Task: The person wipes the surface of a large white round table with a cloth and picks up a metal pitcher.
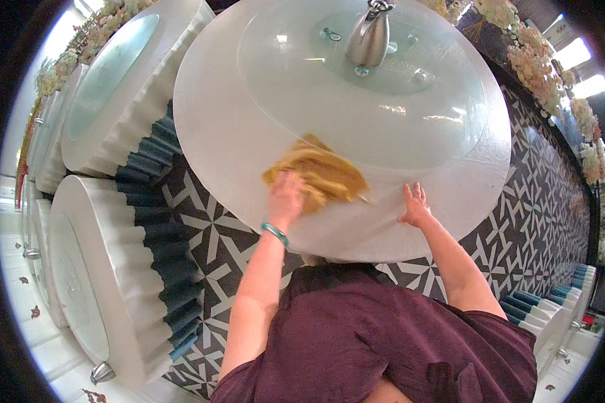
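My left hand (286, 197), with a green bangle on its wrist, presses on a yellow cloth (322, 174), blurred as if in motion. The cloth lies bunched on the white-covered round table (206, 116) and overlaps the near edge of its glass turntable (302, 101). To the right, my right hand (415, 207) rests on the white tabletop with its fingers spread and nothing in it. A steel jug (369, 38) stands at the far part of the turntable, apart from both hands.
More round tables with white and dark blue pleated skirts stand on the left (96, 242). Steel jugs (102, 373) stand on some of them. Pale artificial flowers (539, 65) line the right side. The floor (539, 201) is black with white patterns.
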A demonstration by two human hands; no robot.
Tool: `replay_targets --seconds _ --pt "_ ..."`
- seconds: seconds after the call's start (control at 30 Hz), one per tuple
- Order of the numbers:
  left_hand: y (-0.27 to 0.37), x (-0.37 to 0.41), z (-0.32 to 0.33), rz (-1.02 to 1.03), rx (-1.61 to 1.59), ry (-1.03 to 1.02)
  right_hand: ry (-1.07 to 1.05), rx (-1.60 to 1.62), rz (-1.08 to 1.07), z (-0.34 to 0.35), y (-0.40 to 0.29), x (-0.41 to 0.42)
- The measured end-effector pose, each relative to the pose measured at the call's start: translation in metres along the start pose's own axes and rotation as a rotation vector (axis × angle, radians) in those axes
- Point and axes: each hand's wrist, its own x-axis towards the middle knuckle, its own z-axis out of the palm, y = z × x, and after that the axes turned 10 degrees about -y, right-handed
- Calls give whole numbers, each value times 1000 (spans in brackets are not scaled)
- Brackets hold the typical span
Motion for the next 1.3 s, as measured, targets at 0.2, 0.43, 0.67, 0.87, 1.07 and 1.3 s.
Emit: replay_targets --seconds 0.2,0.43,0.67,0.87,1.07,1.3 --pt "-52 18 -42 -525 46 -72 -16 36 15 -1 2 -1" --pt "44 12 25 1 -28 -80 -7 2 10 -3 -4 6" --pt "118 -10 14 257 -162 -414 21 75 -15 -8 -5 -6" --pt "29 16 -9 46 1 -266 41 99 18 -9 -9 -10" --pt "-86 8 -63 -284 -5 -95 103 130 46 5 -12 2" --pt "-153 -45 -95 -251 19 -96 132 192 -45 41 -125 -6"
